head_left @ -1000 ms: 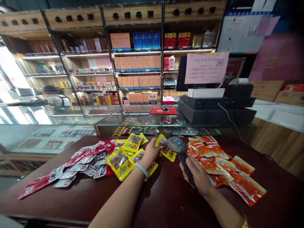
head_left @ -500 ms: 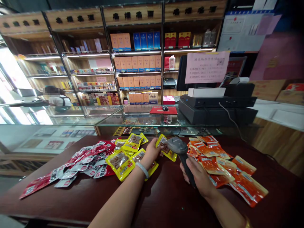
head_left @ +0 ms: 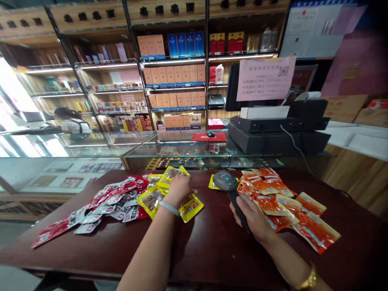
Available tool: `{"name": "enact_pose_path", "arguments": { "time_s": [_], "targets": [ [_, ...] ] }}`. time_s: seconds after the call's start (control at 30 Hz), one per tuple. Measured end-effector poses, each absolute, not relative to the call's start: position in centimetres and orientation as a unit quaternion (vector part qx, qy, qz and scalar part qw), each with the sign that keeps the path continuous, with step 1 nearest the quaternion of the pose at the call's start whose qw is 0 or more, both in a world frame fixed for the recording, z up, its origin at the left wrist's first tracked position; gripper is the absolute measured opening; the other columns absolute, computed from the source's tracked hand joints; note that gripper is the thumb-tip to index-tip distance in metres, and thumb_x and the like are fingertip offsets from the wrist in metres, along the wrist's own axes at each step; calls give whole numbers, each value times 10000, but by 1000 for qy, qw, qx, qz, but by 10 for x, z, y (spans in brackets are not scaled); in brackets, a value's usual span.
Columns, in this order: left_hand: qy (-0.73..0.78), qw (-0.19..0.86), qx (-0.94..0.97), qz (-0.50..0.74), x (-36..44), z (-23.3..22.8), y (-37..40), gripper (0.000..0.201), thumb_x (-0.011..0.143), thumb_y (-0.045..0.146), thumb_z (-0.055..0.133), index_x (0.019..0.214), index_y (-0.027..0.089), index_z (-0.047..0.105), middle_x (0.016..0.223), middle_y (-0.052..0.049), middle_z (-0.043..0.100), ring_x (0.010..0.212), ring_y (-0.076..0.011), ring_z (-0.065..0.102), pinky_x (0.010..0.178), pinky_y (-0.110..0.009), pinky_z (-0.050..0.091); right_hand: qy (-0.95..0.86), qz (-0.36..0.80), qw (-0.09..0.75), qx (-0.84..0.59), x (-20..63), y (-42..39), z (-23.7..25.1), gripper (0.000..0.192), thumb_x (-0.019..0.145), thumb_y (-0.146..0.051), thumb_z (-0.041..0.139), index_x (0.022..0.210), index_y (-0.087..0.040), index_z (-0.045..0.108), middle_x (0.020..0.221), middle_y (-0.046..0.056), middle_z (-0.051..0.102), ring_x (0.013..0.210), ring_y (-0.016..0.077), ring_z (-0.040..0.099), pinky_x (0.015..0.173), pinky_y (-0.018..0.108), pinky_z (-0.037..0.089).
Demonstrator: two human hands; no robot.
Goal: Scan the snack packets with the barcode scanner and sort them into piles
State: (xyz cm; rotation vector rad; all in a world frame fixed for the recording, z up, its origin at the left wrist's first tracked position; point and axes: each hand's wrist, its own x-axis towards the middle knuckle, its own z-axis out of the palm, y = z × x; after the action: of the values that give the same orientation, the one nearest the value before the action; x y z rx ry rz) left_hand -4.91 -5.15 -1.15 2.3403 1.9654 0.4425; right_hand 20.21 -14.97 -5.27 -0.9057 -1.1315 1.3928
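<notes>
My right hand (head_left: 253, 218) grips the handle of a grey barcode scanner (head_left: 227, 184), head pointing away over the dark wooden table (head_left: 206, 250). A single yellow snack packet (head_left: 212, 184) lies flat just under the scanner head. My left hand (head_left: 179, 189) rests palm down on the pile of yellow snack packets (head_left: 157, 196), fingers on the packets; whether it grips one I cannot tell. Orange snack packets (head_left: 285, 206) lie spread to the right of the scanner. Red and white packets (head_left: 103, 204) lie to the left.
Beyond the table stands a glass counter (head_left: 151, 149) with a red mouse pad and mouse (head_left: 209, 135) and a black cash register with printer (head_left: 275, 129). Shelves of boxed goods (head_left: 172, 76) fill the back wall. A person (head_left: 72, 123) sits at far left.
My left hand let go of the yellow packet it held under the scanner and moved left onto the yellow pile. That packet now lies on the table. The view tilted down slightly.
</notes>
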Motion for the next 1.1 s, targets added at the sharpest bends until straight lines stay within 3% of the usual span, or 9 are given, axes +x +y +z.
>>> {"name": "enact_pose_path", "arguments": {
  "time_s": [0.17, 0.47, 0.67, 0.8, 0.93, 1.1],
  "targets": [
    [682, 17, 732, -4, -74, 4, -59, 556, 575, 516, 795, 1025, 199, 718, 1192, -199, 655, 1173, -414, 545, 982, -507, 391, -475, 583, 534, -387, 202, -150, -53, 429, 796, -615, 646, 844, -209, 520, 637, -41, 514, 422, 72, 404, 409, 204, 301],
    [666, 73, 743, -15, -66, -10, -47, 544, 566, 548, 790, 960, 185, 696, 1115, -193, 691, 1059, -379, 634, 871, -395, 468, -481, 585, 532, -378, 203, -149, -57, 401, 824, -591, 631, 901, -211, 529, 635, -52, 500, 427, 66, 390, 412, 196, 298],
    [653, 117, 740, 110, -68, -15, -40, 596, 548, 547, 806, 990, 200, 610, 1060, -135, 697, 995, -324, 648, 819, -338, 469, -481, 586, 535, -373, 203, -149, -58, 408, 828, -597, 620, 927, -208, 545, 639, -48, 503, 424, 68, 388, 408, 199, 288],
    [655, 128, 707, 234, -63, -15, -37, 549, 601, 530, 797, 957, 186, 562, 904, -97, 689, 870, -276, 656, 760, -322, 476, -487, 581, 532, -377, 204, -150, -56, 411, 829, -603, 613, 901, -204, 549, 649, -41, 506, 434, 71, 392, 415, 201, 294],
    [618, 188, 679, 349, -50, -19, -38, 483, 641, 376, 810, 991, 197, 529, 865, -41, 667, 810, -210, 642, 713, -287, 492, -497, 580, 526, -374, 203, -153, -53, 429, 816, -623, 614, 894, -207, 548, 657, -38, 511, 435, 78, 407, 414, 211, 300],
    [547, 280, 692, 379, -28, -29, -41, 433, 685, 218, 742, 1043, 210, 499, 897, -2, 647, 749, -157, 630, 606, -230, 493, -512, 584, 514, -364, 201, -156, -51, 436, 807, -627, 623, 857, -200, 550, 657, -37, 510, 435, 73, 409, 411, 210, 290]
  ]
}}
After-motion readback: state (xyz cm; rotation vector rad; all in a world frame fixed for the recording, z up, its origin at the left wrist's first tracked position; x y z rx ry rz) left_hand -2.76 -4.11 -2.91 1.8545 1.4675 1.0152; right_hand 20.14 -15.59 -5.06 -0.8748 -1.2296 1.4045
